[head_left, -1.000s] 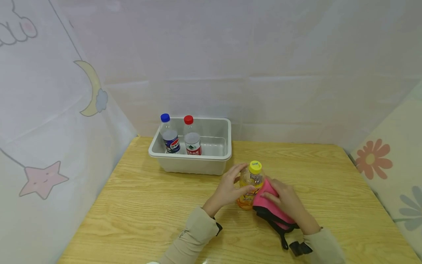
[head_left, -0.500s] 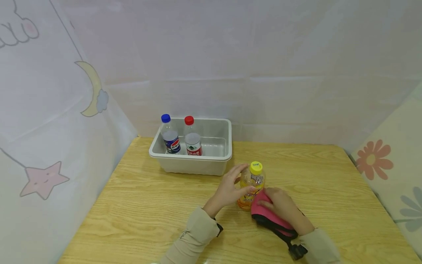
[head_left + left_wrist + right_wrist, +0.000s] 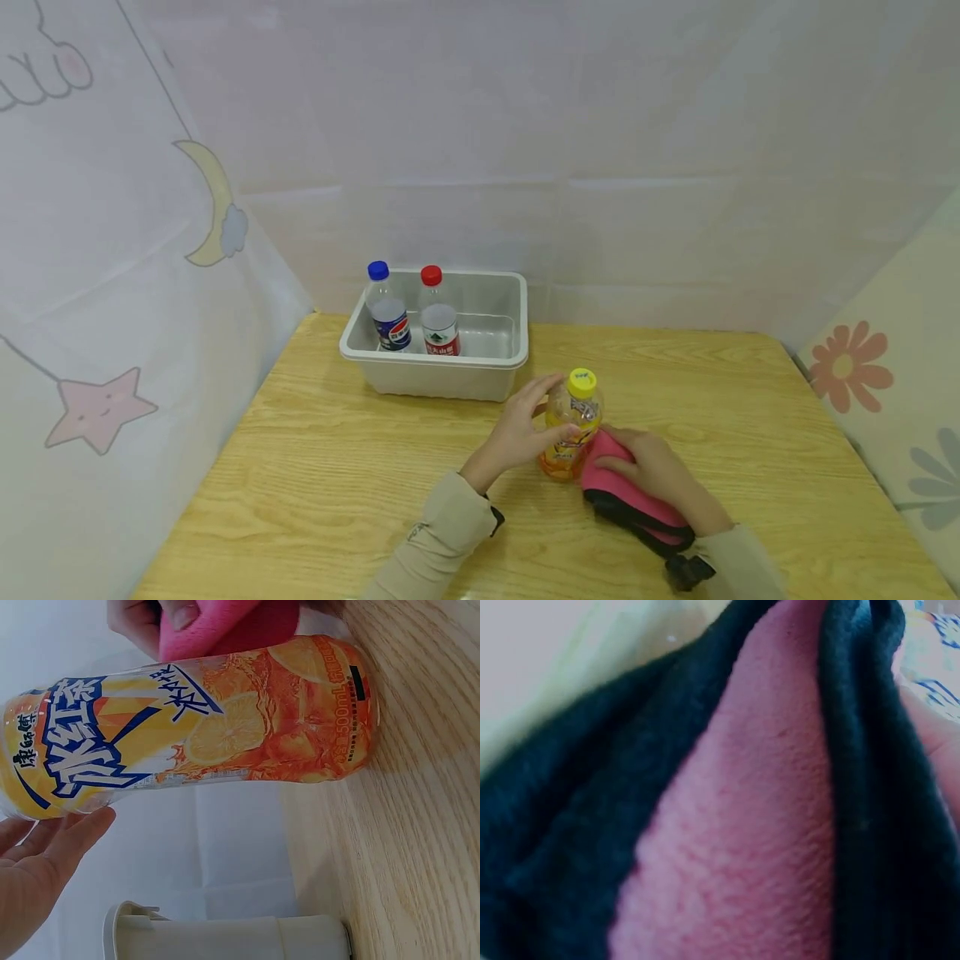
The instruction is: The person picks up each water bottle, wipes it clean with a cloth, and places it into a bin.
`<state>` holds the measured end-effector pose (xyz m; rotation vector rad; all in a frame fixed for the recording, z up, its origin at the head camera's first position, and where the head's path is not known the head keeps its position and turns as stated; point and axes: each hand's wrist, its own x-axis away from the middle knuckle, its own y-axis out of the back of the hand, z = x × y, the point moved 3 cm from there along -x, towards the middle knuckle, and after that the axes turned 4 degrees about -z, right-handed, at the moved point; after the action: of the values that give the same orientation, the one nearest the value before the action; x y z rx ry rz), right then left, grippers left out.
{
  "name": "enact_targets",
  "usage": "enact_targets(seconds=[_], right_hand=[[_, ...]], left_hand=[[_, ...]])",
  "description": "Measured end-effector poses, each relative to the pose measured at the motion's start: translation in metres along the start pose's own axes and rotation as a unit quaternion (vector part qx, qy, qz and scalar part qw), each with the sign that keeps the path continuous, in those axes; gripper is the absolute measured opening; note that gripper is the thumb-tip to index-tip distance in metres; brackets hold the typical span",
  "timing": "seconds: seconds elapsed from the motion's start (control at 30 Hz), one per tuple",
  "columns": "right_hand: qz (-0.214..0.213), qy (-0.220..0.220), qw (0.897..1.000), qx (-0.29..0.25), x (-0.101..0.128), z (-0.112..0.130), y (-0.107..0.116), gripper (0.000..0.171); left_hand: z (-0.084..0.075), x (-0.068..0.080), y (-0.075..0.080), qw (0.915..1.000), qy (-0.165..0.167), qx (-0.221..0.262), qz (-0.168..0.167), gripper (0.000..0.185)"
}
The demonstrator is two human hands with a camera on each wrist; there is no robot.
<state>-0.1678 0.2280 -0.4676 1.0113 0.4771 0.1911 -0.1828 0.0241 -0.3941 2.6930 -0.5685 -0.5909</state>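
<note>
An iced tea bottle (image 3: 572,425) with a yellow cap stands upright on the wooden table, its orange and yellow label showing lemon slices in the left wrist view. My left hand (image 3: 520,425) grips it from the left, thumb across the front and fingers round the far side. On the bottle's right, my right hand (image 3: 654,468) holds a folded pink cloth (image 3: 626,490) with black edging against the label. The cloth (image 3: 742,795) fills most of the right wrist view and hides most of that hand.
Behind and left of the bottle stands a light grey plastic bin (image 3: 442,379). Inside it are a blue-capped bottle (image 3: 391,321) and a red-capped bottle (image 3: 439,325), both upright. A pale printed curtain (image 3: 637,242) encloses the table's back and sides.
My right hand and the cloth have shifted a little down along the bottle's right side, then slightly right. The left hand and the bottle have stayed in place.
</note>
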Motion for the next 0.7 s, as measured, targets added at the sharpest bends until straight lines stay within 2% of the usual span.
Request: enact_targets(seconds=[0.1, 0.17, 0.4, 0.7], right_hand=[[-0.008, -0.006, 1.0, 0.0, 0.002, 0.001, 0.012, 0.05], [-0.013, -0.01, 1.0, 0.001, 0.003, 0.002, 0.019, 0.051], [-0.035, -0.016, 0.999, 0.003, 0.005, 0.006, 0.039, 0.053], [-0.073, 0.011, 0.997, 0.015, 0.005, 0.017, 0.057, 0.055]], left_hand=[[0.016, -0.003, -0.004, 1.0, 0.005, 0.001, 0.004, 0.063], [0.02, -0.004, -0.004, 1.0, 0.004, 0.003, 0.005, 0.063], [0.024, -0.003, -0.002, 0.9996, 0.0, 0.027, 0.003, 0.064], [0.024, -0.006, -0.001, 0.9993, -0.013, 0.033, 0.011, 0.06]])
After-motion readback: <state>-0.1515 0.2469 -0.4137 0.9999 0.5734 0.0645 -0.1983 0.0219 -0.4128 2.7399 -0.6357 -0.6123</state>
